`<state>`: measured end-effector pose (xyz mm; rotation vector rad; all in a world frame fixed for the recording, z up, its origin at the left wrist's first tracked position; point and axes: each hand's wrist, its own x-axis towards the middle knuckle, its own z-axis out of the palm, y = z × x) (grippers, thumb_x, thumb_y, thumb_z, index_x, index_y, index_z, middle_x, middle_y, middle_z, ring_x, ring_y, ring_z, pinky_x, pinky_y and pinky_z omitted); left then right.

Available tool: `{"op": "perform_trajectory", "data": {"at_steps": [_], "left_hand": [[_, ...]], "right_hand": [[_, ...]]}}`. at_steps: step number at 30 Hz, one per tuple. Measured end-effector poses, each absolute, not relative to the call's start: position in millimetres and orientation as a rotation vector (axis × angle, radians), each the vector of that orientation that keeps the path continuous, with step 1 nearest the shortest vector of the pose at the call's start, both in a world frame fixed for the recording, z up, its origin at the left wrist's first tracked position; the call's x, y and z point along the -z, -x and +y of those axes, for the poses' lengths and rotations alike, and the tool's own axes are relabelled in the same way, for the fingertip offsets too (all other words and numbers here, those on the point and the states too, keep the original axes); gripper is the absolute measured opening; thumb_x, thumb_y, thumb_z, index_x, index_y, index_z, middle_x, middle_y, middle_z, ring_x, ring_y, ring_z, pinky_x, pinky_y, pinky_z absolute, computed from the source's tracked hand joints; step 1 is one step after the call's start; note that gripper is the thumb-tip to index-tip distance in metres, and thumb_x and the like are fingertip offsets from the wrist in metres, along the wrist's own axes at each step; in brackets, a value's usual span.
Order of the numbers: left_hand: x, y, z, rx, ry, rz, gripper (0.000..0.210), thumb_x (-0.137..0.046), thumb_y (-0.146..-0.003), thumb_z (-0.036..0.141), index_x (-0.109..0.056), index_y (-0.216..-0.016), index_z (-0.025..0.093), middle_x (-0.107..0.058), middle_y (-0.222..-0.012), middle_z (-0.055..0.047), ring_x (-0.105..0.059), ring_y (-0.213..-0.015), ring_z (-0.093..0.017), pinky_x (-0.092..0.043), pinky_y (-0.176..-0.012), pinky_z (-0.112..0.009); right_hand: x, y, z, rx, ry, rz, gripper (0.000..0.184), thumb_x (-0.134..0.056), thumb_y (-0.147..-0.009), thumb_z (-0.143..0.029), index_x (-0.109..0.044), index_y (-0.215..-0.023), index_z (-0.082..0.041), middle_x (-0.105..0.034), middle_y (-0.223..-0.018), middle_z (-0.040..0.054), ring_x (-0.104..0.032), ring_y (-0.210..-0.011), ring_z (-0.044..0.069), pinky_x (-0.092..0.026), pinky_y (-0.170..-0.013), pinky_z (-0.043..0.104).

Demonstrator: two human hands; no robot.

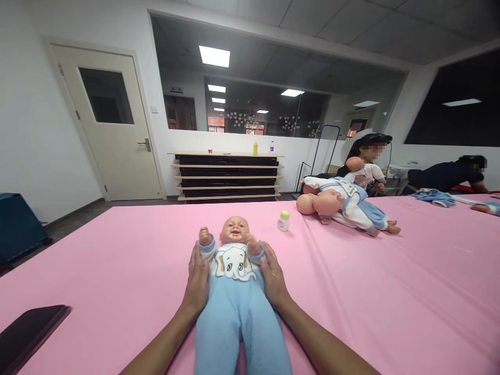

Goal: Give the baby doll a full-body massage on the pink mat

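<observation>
Nearest my camera is the doll [236, 299], its blue trouser legs running out through the bottom edge of my view. It lies on its back on the pink table [128, 260], directly in front of me and between my two hands. Its long axis points straight away from me: legs toward me, head at the far end, face up.

My left hand [198, 278] is laid along one flank and my right hand [275, 276] along the other, level with the elephant [234, 261] on its chest. Neither is clearly nearer; the doll sits about midway. Both have their fingers stretched forward, palms turned in against its sides, fingertips up by the blue cuffs. Neither hand is clenched; I can't tell from here how firmly they press. The doll's small fists stand raised just inside my fingertips.

Beyond its head and to the right stands a small bottle [283, 222] with a green cap, well apart from my hands. Farther right, other dolls [344, 205] lie heaped near a seated person [361, 156]. A black phone [31, 328] rests at my far left.
</observation>
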<state>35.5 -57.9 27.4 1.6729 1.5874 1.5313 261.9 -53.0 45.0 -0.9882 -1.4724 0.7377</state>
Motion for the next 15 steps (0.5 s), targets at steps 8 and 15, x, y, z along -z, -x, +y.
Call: {"op": "perform_trajectory", "data": {"at_steps": [8, 15], "left_hand": [[-25.1, -40.8, -55.7, -1.251, -1.977, 1.567, 0.052, -0.015, -0.1, 0.041, -0.028, -0.15, 0.033, -0.02, -0.16, 0.002, -0.006, -0.149, -0.016, -0.009, -0.122, -0.048], [-27.4, -37.0, -55.8, -1.522, -1.683, 1.644, 0.057, -0.027, -0.099, 0.046, -0.023, -0.152, 0.027, -0.025, -0.158, -0.004, -0.016, -0.148, -0.021, -0.014, -0.121, -0.045]], "right_hand": [[-46.4, -254.1, -55.6, -0.565, 0.995, -1.779, 0.038, -0.057, -0.089, -0.043, -0.06, -0.127, -0.037, -0.028, -0.156, -0.0013, -0.014, -0.148, 0.025, -0.015, -0.119, 0.055], [-40.8, -255.3, -55.4, -0.597, 1.034, -1.415, 0.056, -0.056, -0.088, -0.046, -0.047, -0.14, -0.027, -0.043, -0.148, 0.0078, -0.04, -0.137, 0.026, -0.034, -0.113, 0.046]]}}
